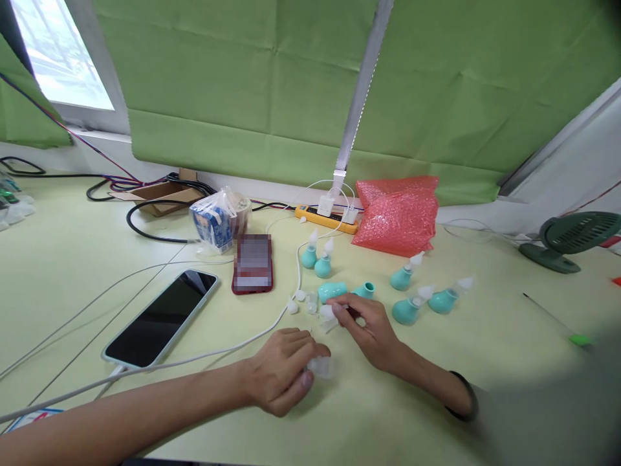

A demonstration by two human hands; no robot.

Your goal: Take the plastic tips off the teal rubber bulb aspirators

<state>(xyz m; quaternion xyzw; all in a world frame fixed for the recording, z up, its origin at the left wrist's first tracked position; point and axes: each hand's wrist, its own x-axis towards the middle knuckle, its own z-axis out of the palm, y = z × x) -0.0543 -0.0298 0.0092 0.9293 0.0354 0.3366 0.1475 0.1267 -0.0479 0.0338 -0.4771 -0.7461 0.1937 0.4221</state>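
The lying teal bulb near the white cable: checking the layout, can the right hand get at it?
Probably yes: the right hand rests right beside the teal bulb, almost touching it, with nothing between them.

teal bulbs (405, 310), pink bubble wrap (398, 213), green curtain (310, 84)

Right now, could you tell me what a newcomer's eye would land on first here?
At the near centre, the left hand grips a small clear plastic piece while the right hand reaches to a teal rubber bulb lying on its side. Behind, a pink bubble-wrap bag sits before the green fabric curtain.
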